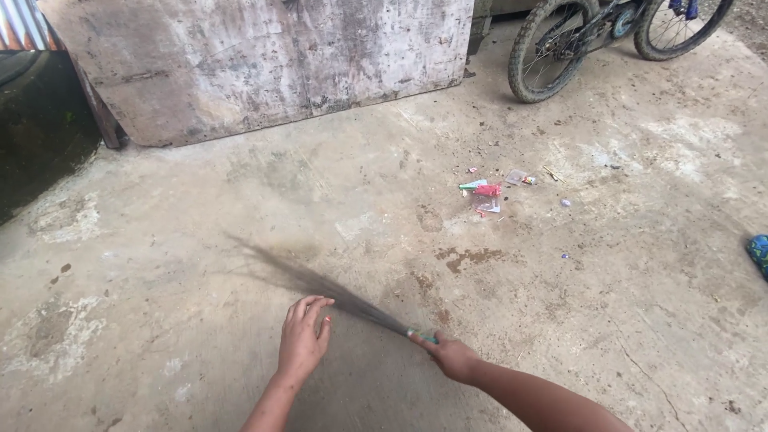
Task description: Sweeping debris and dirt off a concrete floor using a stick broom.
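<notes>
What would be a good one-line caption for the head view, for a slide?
Right hand grips a broom blurred over a concrete floor; left hand open beside the bristles; litter lies near a bicycle.

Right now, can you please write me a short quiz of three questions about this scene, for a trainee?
1. True or false: the right hand grips the broom.
2. What lies near the litter pile? A) bicycle wheel B) bucket C) chair
3. Which hand is open, fingers spread, beside the bristles?

Key: 1 true; 2 A; 3 the left hand.
</notes>
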